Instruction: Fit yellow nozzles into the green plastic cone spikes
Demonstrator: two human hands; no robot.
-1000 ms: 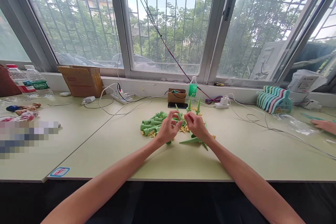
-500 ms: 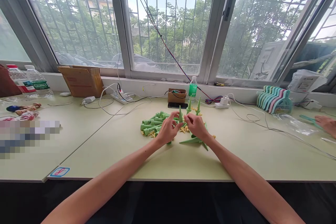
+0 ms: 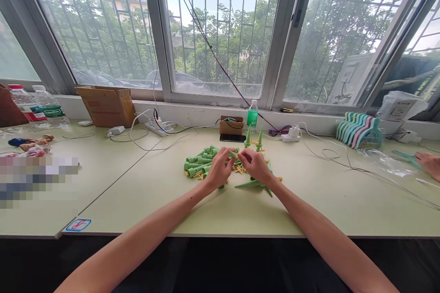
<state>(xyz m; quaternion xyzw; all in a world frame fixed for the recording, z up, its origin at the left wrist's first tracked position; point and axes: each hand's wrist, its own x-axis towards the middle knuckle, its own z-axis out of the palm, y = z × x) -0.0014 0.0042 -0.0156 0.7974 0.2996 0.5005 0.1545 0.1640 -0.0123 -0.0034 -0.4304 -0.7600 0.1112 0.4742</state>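
Observation:
My left hand (image 3: 219, 169) and my right hand (image 3: 253, 165) meet over a pile of green plastic tubes (image 3: 199, 161) and small yellow pieces (image 3: 239, 169) on the pale green table (image 3: 172, 201). Both hands pinch a small green piece (image 3: 233, 154) held between their fingertips. Two green cones (image 3: 253, 138) stand upright just behind the hands. More green cones (image 3: 252, 184) lie flat under my right wrist.
A black phone (image 3: 233, 137), a small brown box (image 3: 231, 125) and a green bottle (image 3: 252, 114) stand behind the pile. Cables and a power strip (image 3: 156, 127) run along the sill. A cardboard box (image 3: 107, 105) is at left, pastel pieces (image 3: 358, 130) at right. Another person's hand (image 3: 428, 163) rests at far right.
The green piece stood upright between my fingertips half a second ago; now it is lower and tilted, with my fingers closer together. The other person's hand at right shifted slightly.

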